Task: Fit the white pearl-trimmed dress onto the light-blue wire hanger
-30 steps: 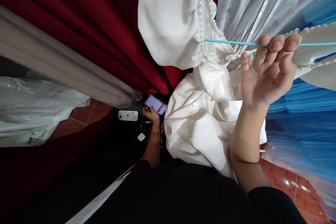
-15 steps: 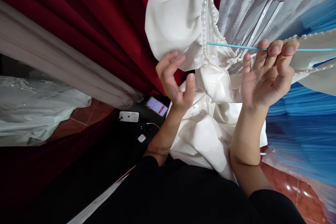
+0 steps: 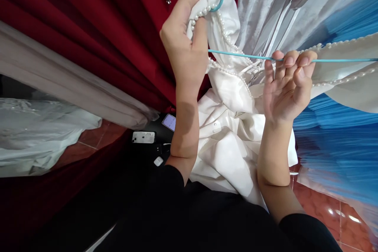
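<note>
A white dress (image 3: 228, 145) with pearl-trimmed edges hangs in front of me on a thin turquoise hanger (image 3: 240, 54). My left hand (image 3: 186, 51) is closed on the dress's pearl-edged shoulder, thumb on the near side and fingers behind the cloth, close to the hanger's bent end. Palm toward me, my right hand (image 3: 285, 96) has its fingertips hooked over the hanger's straight lower bar. Behind that hand, another pearl-edged part of the dress stretches off to the right.
Red curtains (image 3: 132, 35) and a pale drape (image 3: 73, 75) hang at left. Two phones, one a white-backed phone (image 3: 143, 137), and a small white case (image 3: 158, 161) lie on a black surface. Blue tulle (image 3: 339, 138) fills the right side, above red floor tiles (image 3: 321, 208).
My left hand has risen from beside the puffed sleeve and closed on the dress's pearl-edged shoulder, folding the cloth. My right hand keeps its hold on the bar, shifted slightly left.
</note>
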`<action>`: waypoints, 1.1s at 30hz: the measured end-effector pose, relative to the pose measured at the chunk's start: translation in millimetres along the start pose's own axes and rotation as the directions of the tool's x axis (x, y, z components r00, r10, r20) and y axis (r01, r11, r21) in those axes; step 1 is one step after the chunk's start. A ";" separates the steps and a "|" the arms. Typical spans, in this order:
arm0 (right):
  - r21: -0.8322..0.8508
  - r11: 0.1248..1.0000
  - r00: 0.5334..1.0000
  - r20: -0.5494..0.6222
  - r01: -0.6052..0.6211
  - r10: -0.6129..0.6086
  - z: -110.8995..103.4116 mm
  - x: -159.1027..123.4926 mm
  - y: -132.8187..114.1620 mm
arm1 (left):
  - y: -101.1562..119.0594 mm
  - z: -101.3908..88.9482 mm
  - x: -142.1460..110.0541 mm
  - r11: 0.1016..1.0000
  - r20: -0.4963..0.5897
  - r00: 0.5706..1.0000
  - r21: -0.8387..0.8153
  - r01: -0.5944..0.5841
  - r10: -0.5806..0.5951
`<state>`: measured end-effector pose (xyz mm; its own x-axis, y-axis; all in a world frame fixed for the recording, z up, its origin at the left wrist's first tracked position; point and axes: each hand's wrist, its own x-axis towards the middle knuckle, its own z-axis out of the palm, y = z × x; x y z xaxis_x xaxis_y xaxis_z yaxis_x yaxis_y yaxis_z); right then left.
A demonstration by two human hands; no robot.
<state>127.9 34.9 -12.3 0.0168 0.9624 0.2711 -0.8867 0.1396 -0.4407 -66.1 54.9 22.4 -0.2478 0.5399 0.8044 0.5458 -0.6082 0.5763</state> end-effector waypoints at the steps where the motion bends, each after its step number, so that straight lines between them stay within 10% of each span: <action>1: -0.049 0.998 0.999 0.009 0.038 -0.038 -0.6 0.6 0.6 | 0.8 -3.5 2.2 1.000 0.033 0.999 -0.019 0.012 -0.011; 8: -0.354 0.923 0.988 0.086 0.149 -0.127 -5.6 0.3 -2.0 | -21.5 -19.3 14.2 0.994 -0.095 0.994 -0.095 0.046 -0.055; 11: -0.359 0.927 0.991 0.114 0.108 -0.071 -4.3 -2.3 -3.3 | -52.6 -24.0 -6.8 0.929 -0.310 0.913 -0.336 0.156 -0.265; 14: -0.290 0.950 0.988 0.127 0.120 -0.086 -3.5 -2.6 -0.4 | -67.9 -20.3 -47.2 0.837 -0.290 0.838 -0.455 0.304 -0.462; 17: -0.077 0.997 0.999 0.040 0.030 -0.027 -1.7 -1.7 2.9 | -44.7 -1.3 -82.6 0.800 0.062 0.895 -0.425 0.423 -0.441; 18: -0.020 1.000 1.000 0.016 -0.004 0.004 -0.8 -1.5 3.5 | -29.6 8.1 -89.3 0.811 0.305 0.889 -0.382 0.443 -0.342; 20: -0.013 1.000 1.000 0.011 -0.010 0.011 0.7 -1.4 4.1 | 3.2 28.7 -94.6 0.783 0.463 0.863 -0.453 0.426 -0.202; 29: -0.343 0.936 0.982 0.188 0.085 -0.020 0.1 -3.0 -11.9 | 51.8 73.7 -80.3 0.605 0.127 0.948 -0.743 0.286 -0.291; 33: -0.693 0.718 0.994 0.107 0.075 0.000 3.3 -15.9 -32.1 | 57.6 69.9 -74.3 0.549 0.139 0.870 -0.726 0.414 -0.473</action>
<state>154.5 14.3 0.3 -0.0331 0.9318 0.3614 -0.3151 0.3335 -0.8886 39.7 20.5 -14.2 -0.3629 0.8381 0.4074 -0.3838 -0.5328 0.7542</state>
